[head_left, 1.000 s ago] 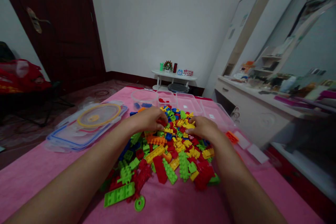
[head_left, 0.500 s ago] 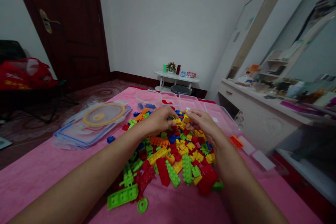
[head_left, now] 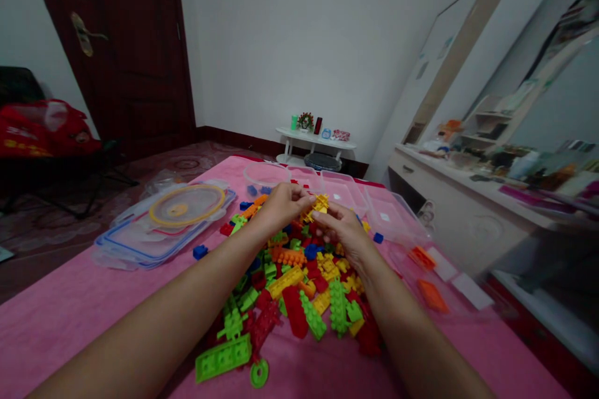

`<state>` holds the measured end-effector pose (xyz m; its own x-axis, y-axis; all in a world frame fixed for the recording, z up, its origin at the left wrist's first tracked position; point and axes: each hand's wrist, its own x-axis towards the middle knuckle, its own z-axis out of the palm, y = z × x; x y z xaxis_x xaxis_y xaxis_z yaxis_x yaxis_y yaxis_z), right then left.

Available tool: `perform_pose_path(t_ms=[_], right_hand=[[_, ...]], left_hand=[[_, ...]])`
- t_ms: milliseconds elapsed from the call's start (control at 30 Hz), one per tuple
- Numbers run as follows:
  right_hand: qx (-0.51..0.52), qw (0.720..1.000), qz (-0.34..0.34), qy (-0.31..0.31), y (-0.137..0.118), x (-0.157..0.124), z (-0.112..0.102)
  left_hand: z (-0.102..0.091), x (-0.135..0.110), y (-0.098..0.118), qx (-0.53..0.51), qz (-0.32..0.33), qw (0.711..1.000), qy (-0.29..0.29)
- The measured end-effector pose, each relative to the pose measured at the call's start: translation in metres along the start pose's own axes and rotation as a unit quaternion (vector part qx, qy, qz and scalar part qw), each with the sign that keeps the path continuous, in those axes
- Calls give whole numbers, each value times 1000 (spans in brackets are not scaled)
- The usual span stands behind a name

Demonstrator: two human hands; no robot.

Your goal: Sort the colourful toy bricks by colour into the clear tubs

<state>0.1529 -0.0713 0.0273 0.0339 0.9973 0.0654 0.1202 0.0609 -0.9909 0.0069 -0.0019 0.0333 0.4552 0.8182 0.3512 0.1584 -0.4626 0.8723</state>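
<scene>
My left hand is closed, thumb and fingers pinching yellow toy building blocks above the pile. From the other side my right hand closes on the same yellow cluster, its thumb against the lower part. How the yellow pieces join is too small to tell. Beneath both hands spreads a heap of loose red, green, yellow, blue and orange blocks. A long green block and a green ring lie at its near left edge.
Clear plastic containers stand along the far side of the pink cloth. Stacked lids lie to the left. At the right, a clear container holds orange blocks. A white dresser is beyond.
My right hand has moved left, joining my left hand at the yellow blocks, which are now held together between them. The second orange block at the right has come into sight.
</scene>
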Motion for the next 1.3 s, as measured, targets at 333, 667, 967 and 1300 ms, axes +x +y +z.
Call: perform_pose_path(t_ms=[333, 667, 967, 1300], right_hand=[[-148, 978, 59, 133, -23, 74, -51], [-511, 840, 102, 154, -19, 103, -131], [-631, 748, 208, 2, 13, 93, -135], [-651, 723, 226, -41, 15, 94, -135]], left_hand=[[-12, -1, 9, 168, 23, 985, 2], [-13, -2, 12, 180, 24, 983, -4], [-12, -1, 10, 172, 30, 985, -1], [-17, 0, 11, 141, 31, 989, 5]])
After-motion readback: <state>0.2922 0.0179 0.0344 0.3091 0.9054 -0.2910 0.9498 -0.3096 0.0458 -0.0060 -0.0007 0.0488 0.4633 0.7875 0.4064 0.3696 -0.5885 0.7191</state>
